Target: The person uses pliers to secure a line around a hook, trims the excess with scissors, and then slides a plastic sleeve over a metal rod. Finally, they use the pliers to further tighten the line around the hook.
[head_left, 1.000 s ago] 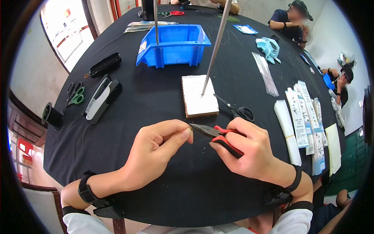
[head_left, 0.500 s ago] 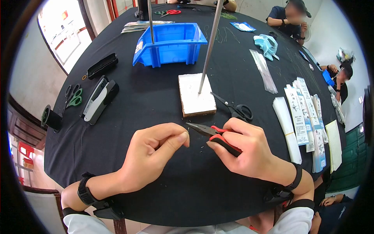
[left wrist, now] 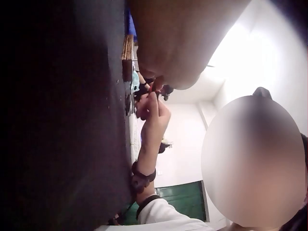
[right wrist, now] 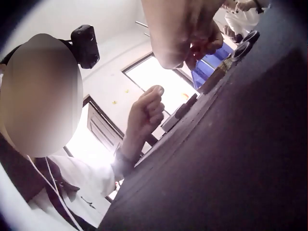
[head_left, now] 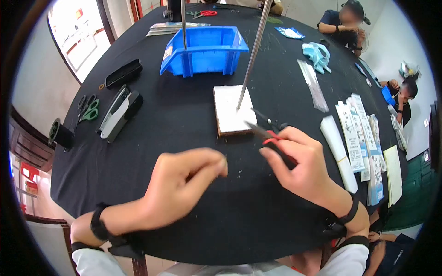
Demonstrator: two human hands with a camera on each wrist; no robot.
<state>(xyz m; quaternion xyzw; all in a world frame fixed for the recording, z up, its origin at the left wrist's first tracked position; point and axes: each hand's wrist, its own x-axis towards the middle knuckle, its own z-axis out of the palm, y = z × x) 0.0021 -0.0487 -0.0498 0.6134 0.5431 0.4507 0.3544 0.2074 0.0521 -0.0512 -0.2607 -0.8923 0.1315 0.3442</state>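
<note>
Head view: the right hand (head_left: 304, 163) grips red-handled pliers (head_left: 260, 131) near the white-topped block (head_left: 226, 110); Chinese characters mark packets (head_left: 353, 138) farther right. Left-wrist view: red shows at the right hand's fingers. Right-wrist view: the left hand (right wrist: 144, 115) is curled, contents unclear.

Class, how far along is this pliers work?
Probably partway. Done: small bits on the black cloth suggest some snipping. In hand: the right hand grips red-handled pliers, clear of the left hand, whose fingertips meet; anything between them is too blurred to see. Remaining: no finished piece shows near the hands; how much is left can't be told.
</note>
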